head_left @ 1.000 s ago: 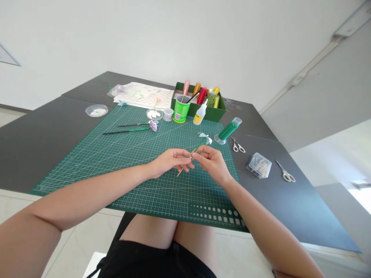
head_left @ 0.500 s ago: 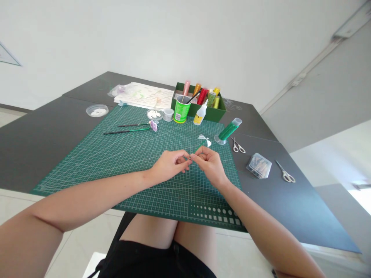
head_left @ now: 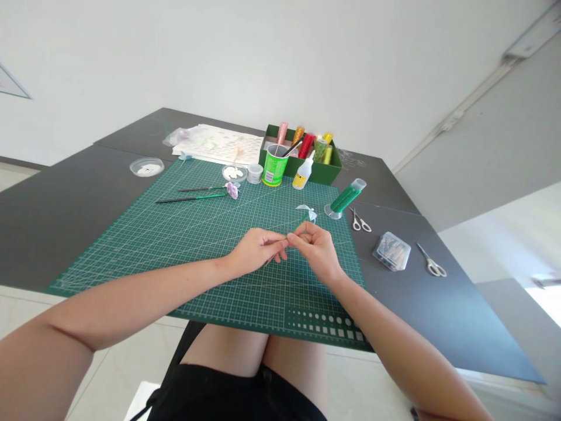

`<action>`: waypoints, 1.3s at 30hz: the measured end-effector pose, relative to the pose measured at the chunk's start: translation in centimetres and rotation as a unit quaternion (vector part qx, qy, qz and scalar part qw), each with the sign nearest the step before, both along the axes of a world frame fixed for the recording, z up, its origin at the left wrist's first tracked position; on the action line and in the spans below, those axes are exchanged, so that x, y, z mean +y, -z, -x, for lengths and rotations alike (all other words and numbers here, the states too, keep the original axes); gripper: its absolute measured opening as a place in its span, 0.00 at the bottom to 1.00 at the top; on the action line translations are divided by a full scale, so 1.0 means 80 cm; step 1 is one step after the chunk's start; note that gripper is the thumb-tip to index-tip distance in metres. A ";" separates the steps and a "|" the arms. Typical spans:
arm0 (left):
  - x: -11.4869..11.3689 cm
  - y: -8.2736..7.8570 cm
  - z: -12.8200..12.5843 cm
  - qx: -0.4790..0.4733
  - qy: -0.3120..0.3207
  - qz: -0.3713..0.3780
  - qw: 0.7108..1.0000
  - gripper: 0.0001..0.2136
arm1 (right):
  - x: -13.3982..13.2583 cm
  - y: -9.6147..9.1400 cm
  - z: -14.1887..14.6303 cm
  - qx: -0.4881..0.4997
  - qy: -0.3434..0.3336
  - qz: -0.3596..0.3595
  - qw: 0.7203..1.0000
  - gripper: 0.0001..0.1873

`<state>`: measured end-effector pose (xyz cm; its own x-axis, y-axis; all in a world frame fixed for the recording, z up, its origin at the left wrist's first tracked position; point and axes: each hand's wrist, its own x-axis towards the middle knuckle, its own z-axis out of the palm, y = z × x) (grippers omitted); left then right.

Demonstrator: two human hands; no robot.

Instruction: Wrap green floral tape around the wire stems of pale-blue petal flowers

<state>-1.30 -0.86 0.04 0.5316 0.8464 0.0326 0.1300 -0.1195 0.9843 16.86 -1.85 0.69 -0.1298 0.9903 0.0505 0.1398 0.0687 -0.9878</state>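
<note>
Over the green cutting mat (head_left: 210, 234), both my hands meet at the thin stem of a small artificial flower (head_left: 311, 214) with pale bluish-white petals. Its stem is green below the petals and slants down through my fingers. My right hand (head_left: 314, 248) pinches the stem with thumb and forefinger. Close beside it, my left hand (head_left: 255, 250) has thumb and fingers closed on the lower stem; its exact end is hidden. A fine thread seems to run up left from the fingers. Up the mat lies a purple flower (head_left: 232, 190) with dark and green stems.
A spool of green thread (head_left: 347, 197) stands right of the flower. Scissors (head_left: 360, 220), a clear box (head_left: 392, 251) and more scissors (head_left: 433, 268) lie farther right. Behind are a green can (head_left: 274, 169), a glue bottle (head_left: 303, 172), a box of spools (head_left: 324, 169) and dishes (head_left: 146, 168).
The pale petals have turned and shifted slightly left as the stem rotates. My left fingers have straightened and moved along the stem; my right hand stays nearly in place.
</note>
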 end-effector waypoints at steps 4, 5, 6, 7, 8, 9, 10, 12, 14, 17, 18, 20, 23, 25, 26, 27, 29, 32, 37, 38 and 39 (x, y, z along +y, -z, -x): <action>0.007 0.003 0.000 -0.058 0.033 0.059 0.996 0.14 | 0.000 -0.001 0.000 0.020 -0.009 0.008 1.000 0.21; 0.009 0.003 0.000 -0.071 0.039 0.077 0.994 0.13 | 0.000 -0.001 0.000 0.027 -0.011 0.010 1.000 0.21; 0.010 0.003 0.000 -0.083 0.044 0.095 0.991 0.12 | 0.000 -0.001 0.000 0.034 -0.013 0.013 0.999 0.21; 0.010 0.003 0.000 -0.092 0.047 0.111 0.988 0.12 | 0.000 -0.001 0.000 0.041 -0.013 0.016 0.999 0.22; 0.011 0.003 0.000 -0.099 0.050 0.125 0.986 0.11 | 0.000 0.000 0.000 0.048 -0.013 0.019 0.999 0.22; 0.011 0.003 0.000 -0.104 0.052 0.136 0.984 0.11 | 0.000 0.000 0.000 0.054 -0.013 0.022 0.998 0.23; 0.011 0.003 0.000 -0.108 0.054 0.144 0.982 0.12 | 0.001 0.000 0.000 0.059 -0.012 0.025 0.998 0.23; 0.010 0.003 0.000 -0.114 0.052 0.156 0.980 0.12 | 0.002 0.000 -0.001 0.066 -0.010 0.028 0.997 0.23; 0.010 0.004 0.000 -0.126 0.047 0.171 0.976 0.13 | 0.003 0.001 -0.002 0.070 -0.010 0.032 0.997 0.23; 0.010 0.005 0.001 -0.146 0.046 0.206 0.967 0.15 | 0.003 0.000 -0.003 0.076 -0.016 0.039 0.996 0.23; 0.010 0.006 0.001 -0.149 0.047 0.214 0.964 0.15 | 0.003 0.000 -0.004 0.078 -0.019 0.041 0.996 0.23; 0.010 0.007 0.002 -0.147 0.049 0.218 0.963 0.15 | 0.003 0.000 -0.005 0.083 -0.024 0.042 0.995 0.24; 0.010 0.008 0.002 -0.142 0.057 0.209 0.966 0.14 | 0.003 -0.001 -0.005 0.092 -0.028 0.040 0.995 0.24; 0.010 0.008 0.002 -0.150 0.069 0.203 0.965 0.13 | 0.003 -0.002 -0.004 0.099 -0.030 0.041 0.994 0.24; 0.010 0.008 0.002 -0.157 0.076 0.201 0.964 0.13 | 0.003 -0.002 -0.004 0.103 -0.030 0.044 0.993 0.24; 0.010 0.008 0.002 -0.165 0.081 0.200 0.962 0.13 | 0.003 -0.003 -0.004 0.108 -0.030 0.047 0.993 0.24; 0.011 0.008 0.002 -0.180 0.089 0.208 0.957 0.13 | 0.003 -0.004 -0.003 0.123 -0.030 0.054 0.991 0.24; 0.012 0.007 0.002 -0.197 0.098 0.230 0.948 0.13 | 0.002 -0.005 -0.003 0.150 -0.034 0.061 0.986 0.22; 0.013 0.006 0.004 -0.205 0.107 0.246 0.941 0.13 | 0.002 -0.004 -0.005 0.150 -0.042 0.057 0.986 0.21; 0.013 0.006 0.004 -0.206 0.104 0.241 0.943 0.13 | 0.003 -0.003 -0.006 0.140 -0.041 0.052 0.988 0.21; 0.013 0.005 0.004 -0.207 0.099 0.232 0.945 0.13 | 0.005 -0.002 -0.008 0.125 -0.040 0.045 0.990 0.20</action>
<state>-1.60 0.16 -0.37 0.7033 0.7066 -0.0776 -0.2586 0.3560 0.8980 17.47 -1.47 0.87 -0.2020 0.9794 0.0033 -0.1118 -0.0197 -0.9935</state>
